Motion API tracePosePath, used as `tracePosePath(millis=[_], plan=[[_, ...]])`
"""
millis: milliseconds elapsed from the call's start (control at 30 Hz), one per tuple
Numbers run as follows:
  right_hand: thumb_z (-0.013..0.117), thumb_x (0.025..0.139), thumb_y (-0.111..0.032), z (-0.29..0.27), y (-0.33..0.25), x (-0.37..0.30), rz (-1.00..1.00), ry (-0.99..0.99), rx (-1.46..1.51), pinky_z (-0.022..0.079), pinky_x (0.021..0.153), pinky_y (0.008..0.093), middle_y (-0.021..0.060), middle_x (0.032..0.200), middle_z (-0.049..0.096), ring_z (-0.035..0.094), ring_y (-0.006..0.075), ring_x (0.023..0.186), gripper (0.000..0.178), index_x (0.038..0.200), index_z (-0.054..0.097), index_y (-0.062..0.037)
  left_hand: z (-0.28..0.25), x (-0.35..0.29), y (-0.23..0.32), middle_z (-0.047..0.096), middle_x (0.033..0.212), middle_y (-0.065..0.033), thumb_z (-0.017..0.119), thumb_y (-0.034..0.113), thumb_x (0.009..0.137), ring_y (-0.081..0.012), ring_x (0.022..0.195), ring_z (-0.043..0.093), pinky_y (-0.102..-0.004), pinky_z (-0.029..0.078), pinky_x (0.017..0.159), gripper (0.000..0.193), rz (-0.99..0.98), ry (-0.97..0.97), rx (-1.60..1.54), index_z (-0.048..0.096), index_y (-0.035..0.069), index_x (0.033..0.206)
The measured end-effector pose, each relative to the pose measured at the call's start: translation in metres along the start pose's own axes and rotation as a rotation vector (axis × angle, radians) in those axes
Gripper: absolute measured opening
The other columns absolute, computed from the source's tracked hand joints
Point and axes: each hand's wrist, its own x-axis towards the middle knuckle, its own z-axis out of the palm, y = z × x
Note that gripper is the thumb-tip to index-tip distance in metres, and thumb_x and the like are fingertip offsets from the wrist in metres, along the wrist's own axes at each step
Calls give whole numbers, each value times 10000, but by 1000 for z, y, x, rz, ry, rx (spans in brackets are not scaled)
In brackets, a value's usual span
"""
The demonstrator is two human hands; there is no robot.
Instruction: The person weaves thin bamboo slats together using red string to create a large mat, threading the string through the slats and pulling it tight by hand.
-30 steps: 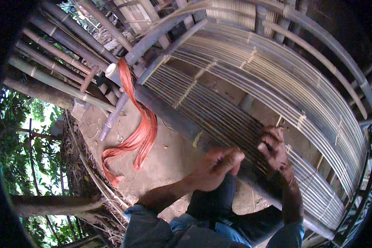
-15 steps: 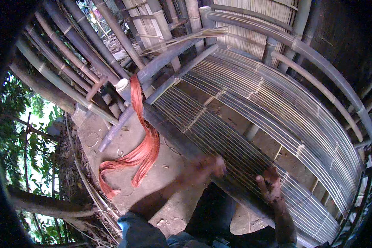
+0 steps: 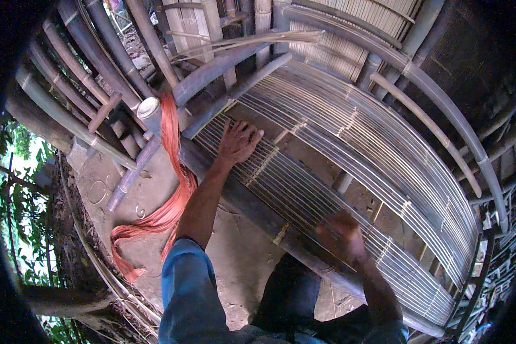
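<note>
A bamboo slat bench (image 3: 304, 178) stretches diagonally in front of me, its thin strips bound crosswise. My left hand (image 3: 239, 140) rests on the strips near the bench's left end, fingers spread and holding nothing that I can see. Over the nearer strips, close to the thick front bamboo rail (image 3: 258, 213), is my right hand (image 3: 345, 234); motion smears its fingers, so their hold is unclear. A bundle of orange-red fibres (image 3: 171, 129) hangs by the rail's left end and trails down to the ground, partly behind my left forearm.
Curved bamboo rails (image 3: 436, 94) form the back of the bench. At the upper left stand several bamboo poles (image 3: 77, 74). Below the bundle lies bare earth ground (image 3: 235, 258) with a few curled strips. A pale woven wall panel (image 3: 327, 49) rises behind.
My left hand has moved up and left, from the front rail onto the strips at the bench's left end. The right hand has shifted a little left and is now blurred. The view has shifted slightly.
</note>
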Motion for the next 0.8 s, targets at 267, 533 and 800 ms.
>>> tracePosePath(millis=[267, 533, 800], plan=[[607, 933, -602, 86, 29, 143, 489, -10, -53, 540, 900, 542, 215, 1017, 725, 685, 448, 976, 524, 1051, 744, -110, -11, -7, 3, 628, 1224, -152, 442, 565, 994, -283, 1255, 523, -510, 286, 1109, 590, -86, 26, 33, 689, 52, 1150], [617, 895, -655, 131, 75, 163, 571, -186, 174, 572, 795, 533, 229, 956, 730, 701, 457, 870, 567, 943, 773, -112, -19, -17, 1, 603, 1261, -158, 510, 544, 979, -306, 1268, 505, -557, 283, 1099, 566, -129, 57, 17, 668, 42, 1185], [643, 884, -644, 158, 142, 148, 315, 102, 251, 593, 704, 494, 189, 881, 739, 717, 422, 729, 510, 956, 747, -150, -56, -90, 41, 595, 1252, -206, 674, 407, 927, -413, 1290, 466, -617, 348, 1041, 466, -243, 59, -41, 623, 35, 1203]])
